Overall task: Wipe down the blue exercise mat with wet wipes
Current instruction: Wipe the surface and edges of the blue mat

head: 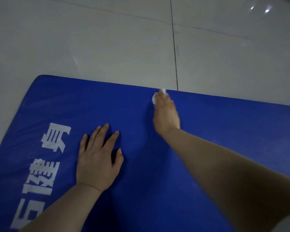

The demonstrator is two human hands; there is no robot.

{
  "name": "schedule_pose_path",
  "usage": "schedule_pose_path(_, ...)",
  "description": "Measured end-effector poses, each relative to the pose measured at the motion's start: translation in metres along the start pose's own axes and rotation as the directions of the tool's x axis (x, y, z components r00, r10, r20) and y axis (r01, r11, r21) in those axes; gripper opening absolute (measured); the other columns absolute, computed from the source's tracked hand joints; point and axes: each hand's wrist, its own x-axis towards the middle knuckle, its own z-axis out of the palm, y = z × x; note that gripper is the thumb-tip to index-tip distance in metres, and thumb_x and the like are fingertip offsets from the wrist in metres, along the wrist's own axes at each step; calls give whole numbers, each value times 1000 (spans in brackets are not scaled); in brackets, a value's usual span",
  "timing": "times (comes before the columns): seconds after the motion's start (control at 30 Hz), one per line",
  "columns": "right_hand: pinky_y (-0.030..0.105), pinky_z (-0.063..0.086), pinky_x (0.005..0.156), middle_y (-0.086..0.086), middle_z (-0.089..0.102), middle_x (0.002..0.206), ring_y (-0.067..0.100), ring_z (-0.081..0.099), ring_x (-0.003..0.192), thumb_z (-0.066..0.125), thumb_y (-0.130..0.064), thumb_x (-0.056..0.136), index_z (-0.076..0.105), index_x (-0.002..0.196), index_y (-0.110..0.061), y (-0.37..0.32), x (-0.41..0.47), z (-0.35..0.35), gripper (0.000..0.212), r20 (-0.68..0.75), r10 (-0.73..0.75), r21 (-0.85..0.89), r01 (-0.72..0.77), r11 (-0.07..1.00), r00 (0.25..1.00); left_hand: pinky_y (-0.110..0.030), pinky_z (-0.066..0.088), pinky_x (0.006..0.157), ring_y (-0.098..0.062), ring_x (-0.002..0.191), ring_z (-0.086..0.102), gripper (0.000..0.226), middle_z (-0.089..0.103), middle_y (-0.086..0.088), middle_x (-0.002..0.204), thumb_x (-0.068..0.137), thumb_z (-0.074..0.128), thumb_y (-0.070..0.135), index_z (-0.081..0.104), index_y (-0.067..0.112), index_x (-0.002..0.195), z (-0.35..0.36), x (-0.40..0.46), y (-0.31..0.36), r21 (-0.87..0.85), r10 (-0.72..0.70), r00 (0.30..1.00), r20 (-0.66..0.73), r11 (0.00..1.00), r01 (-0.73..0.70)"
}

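Here the blue mat point(208, 148) lies flat on a pale tiled floor point(90, 39), filling the lower half of the view, its far edge running from 9 o'clock up toward 3 o'clock. The left hand point(97, 158) rests palm-down on the mat at about 7 o'clock from centre, fingers straight and spread, holding nothing. White characters point(45, 164) are printed on the mat just beside it, toward 9 o'clock. The right hand point(166, 114) reaches to 12 o'clock and presses a white wipe point(154, 98) against the mat at its far edge. Whether its fingers curl round the wipe cannot be told. A dark floor joint point(174, 47) runs away from that edge toward 12 o'clock.
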Motion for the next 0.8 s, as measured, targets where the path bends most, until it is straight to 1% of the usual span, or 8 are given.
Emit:
schedule_pose_path(0.1,34,21,117,3,17,156,20,24,140,40,12,87,25,148,-19,51,-1,-16,70,-6,201,91,-200,976,980,-53,23,113,-27,135,38,57,43,-10,145,87,31,42,57,15,130,0,0,1,3,-2,1000,5,1000,2)
schedule_pose_path(0.2,34,14,119,2,16,157,21,18,144,39,16,87,30,145,-15,61,-3,-18,66,-21,289,145,-283,948,957,-53,23,113,-27,136,38,58,43,-10,145,87,30,42,57,15,130,-1,0,2,19,-13,1000,14,1000,13)
schedule_pose_path(0.27,37,28,114,4,22,154,26,26,140,41,13,88,34,140,-11,43,4,-14,58,-55,382,209,-364,908,922,-52,23,113,-27,136,37,58,43,-10,145,86,30,42,57,15,130,-2,0,2,24,-14,1000,16,1000,14)
schedule_pose_path(0.37,32,39,99,8,35,142,27,41,124,46,7,88,33,137,-8,-2,14,-5,53,-72,263,211,-243,947,962,-52,22,113,-28,136,37,58,43,-11,145,86,31,41,57,15,130,-2,0,3,19,-10,1000,8,1000,10)
schedule_pose_path(0.47,34,29,111,5,25,151,25,29,136,47,7,87,30,143,-12,-39,15,5,61,-15,-34,214,36,976,999,-53,24,112,-29,134,39,57,44,-12,144,86,32,39,58,14,129,-2,0,2,10,-2,1000,-5,1000,2)
schedule_pose_path(0.53,36,20,117,0,19,155,22,18,142,47,10,84,29,143,-15,-39,13,9,67,14,-130,171,125,977,991,-54,24,112,-29,134,39,57,44,-12,144,86,32,40,58,13,129,-2,0,1,5,1,1000,-6,1000,-1)
schedule_pose_path(0.63,42,33,111,2,25,151,25,27,138,47,12,83,29,143,-19,-8,7,0,70,-8,-31,140,31,990,1000,-53,23,113,-29,135,38,57,44,-12,144,86,32,41,58,14,129,-2,1,1,-1,2,1000,-8,1000,-2)
schedule_pose_path(0.8,42,26,115,5,26,151,27,28,137,42,17,83,33,142,-14,52,-9,-14,67,-81,243,139,-231,963,967,-52,22,114,-27,136,37,58,43,-10,145,86,30,41,57,15,130,-2,-1,1,3,-7,1000,-10,1000,7)
